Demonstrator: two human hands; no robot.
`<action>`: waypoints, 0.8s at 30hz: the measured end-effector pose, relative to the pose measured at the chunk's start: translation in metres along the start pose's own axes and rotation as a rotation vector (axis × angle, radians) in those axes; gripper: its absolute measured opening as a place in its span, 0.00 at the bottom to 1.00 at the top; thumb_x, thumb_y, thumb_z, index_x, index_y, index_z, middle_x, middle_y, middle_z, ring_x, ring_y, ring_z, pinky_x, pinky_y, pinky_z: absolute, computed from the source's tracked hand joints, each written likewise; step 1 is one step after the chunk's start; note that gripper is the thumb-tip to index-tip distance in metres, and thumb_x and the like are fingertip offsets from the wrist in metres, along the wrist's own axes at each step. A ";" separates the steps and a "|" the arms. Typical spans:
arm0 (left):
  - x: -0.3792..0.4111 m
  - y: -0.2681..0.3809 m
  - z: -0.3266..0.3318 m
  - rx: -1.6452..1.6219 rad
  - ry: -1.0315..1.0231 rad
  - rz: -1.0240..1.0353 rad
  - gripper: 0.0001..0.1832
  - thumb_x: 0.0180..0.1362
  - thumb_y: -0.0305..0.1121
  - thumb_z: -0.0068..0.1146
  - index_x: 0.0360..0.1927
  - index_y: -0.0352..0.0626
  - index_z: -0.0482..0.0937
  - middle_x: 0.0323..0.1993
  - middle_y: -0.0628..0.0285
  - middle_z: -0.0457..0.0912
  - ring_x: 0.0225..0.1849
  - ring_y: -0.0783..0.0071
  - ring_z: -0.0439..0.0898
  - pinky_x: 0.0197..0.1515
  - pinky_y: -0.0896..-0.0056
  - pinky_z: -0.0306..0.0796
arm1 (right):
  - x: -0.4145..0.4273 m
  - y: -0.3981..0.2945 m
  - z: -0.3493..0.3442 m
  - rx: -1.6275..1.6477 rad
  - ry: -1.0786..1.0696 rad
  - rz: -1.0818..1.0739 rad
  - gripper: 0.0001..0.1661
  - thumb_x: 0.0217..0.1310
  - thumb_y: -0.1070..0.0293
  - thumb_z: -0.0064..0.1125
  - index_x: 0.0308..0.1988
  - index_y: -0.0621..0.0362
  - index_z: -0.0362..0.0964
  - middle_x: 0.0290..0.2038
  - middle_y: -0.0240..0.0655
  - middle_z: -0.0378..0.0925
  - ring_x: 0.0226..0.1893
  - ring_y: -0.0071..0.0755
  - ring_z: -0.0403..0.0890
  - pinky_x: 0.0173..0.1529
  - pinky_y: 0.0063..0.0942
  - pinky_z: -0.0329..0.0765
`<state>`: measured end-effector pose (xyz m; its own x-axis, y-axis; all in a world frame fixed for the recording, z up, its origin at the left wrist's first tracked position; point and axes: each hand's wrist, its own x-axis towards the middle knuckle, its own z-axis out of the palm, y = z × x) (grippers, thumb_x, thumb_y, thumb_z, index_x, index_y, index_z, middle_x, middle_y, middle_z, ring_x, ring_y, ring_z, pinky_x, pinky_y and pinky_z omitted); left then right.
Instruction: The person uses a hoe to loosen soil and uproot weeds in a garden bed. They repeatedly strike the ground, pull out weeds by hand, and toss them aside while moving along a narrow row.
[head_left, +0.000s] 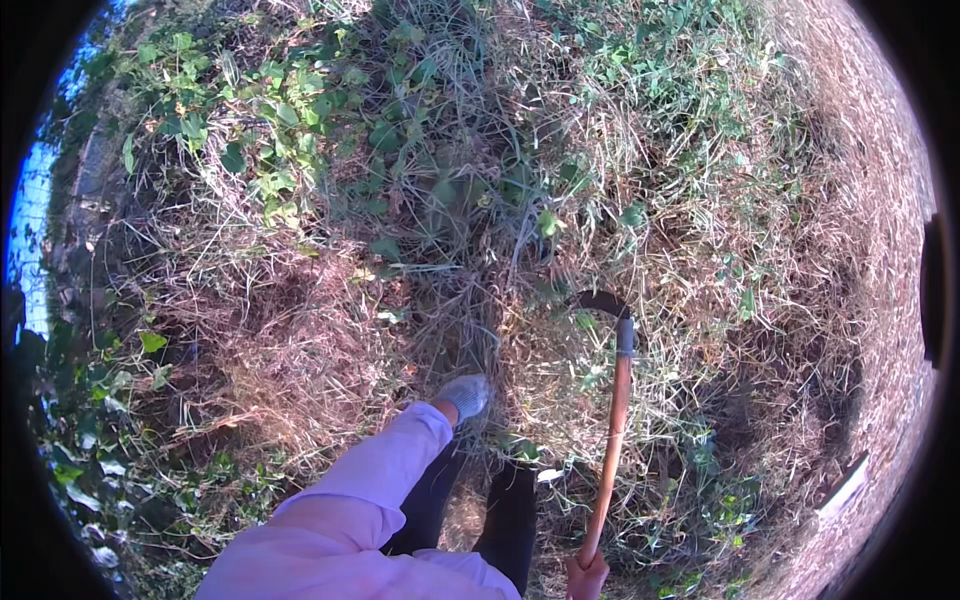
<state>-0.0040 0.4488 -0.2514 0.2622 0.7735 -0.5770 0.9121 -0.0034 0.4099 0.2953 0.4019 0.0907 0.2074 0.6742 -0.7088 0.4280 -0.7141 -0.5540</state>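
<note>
My left hand (466, 394), in a pale knit glove, reaches down in front of my legs at the cut or tangled grass (459, 319). Its fingers are partly lost among the stalks, so I cannot tell whether they are closed on any. At the bottom, my bare right hand (587, 576) grips the end of a long wooden handle (616, 427). This belongs to a sickle; a grey collar (625, 337) joins the handle to a dark curved blade (602, 301). The blade lies over the grass, its tip pointing left.
Broad-leaved green vines (289, 127) spread at the upper left. Dry straw-like grass (277, 360) covers the ground to the left. Along the right runs a brown strip of ground (889, 247), with a pale flat piece (844, 486) at the lower right. My dark trouser legs (506, 510) stand below.
</note>
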 end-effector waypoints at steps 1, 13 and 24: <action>-0.016 0.010 -0.002 0.044 -0.051 0.013 0.13 0.53 0.38 0.47 0.37 0.45 0.77 0.36 0.59 0.79 0.41 0.63 0.77 0.38 0.61 0.71 | 0.026 0.047 -0.001 -0.056 -0.003 -0.010 0.10 0.45 0.70 0.56 0.28 0.63 0.67 0.19 0.39 0.70 0.19 0.31 0.68 0.24 0.32 0.67; -0.096 0.074 -0.091 -0.155 0.016 -0.319 0.13 0.54 0.41 0.46 0.33 0.43 0.75 0.32 0.53 0.79 0.33 0.56 0.79 0.36 0.58 0.72 | 0.242 -0.028 0.119 -0.601 -0.099 -0.606 0.15 0.40 0.69 0.60 0.28 0.66 0.64 0.17 0.44 0.71 0.18 0.46 0.75 0.23 0.35 0.71; -0.052 0.114 -0.191 0.375 0.444 -0.329 0.48 0.49 0.55 0.52 0.66 0.44 0.42 0.61 0.52 0.56 0.59 0.54 0.60 0.57 0.52 0.55 | 0.119 0.082 0.024 -0.483 -0.059 -0.283 0.17 0.39 0.68 0.58 0.32 0.65 0.64 0.21 0.51 0.72 0.24 0.57 0.76 0.30 0.45 0.72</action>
<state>0.0260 0.5292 -0.0394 -0.1297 0.9591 -0.2516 0.9912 0.1190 -0.0574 0.3338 0.4187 -0.0498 -0.0182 0.8053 -0.5926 0.8169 -0.3297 -0.4732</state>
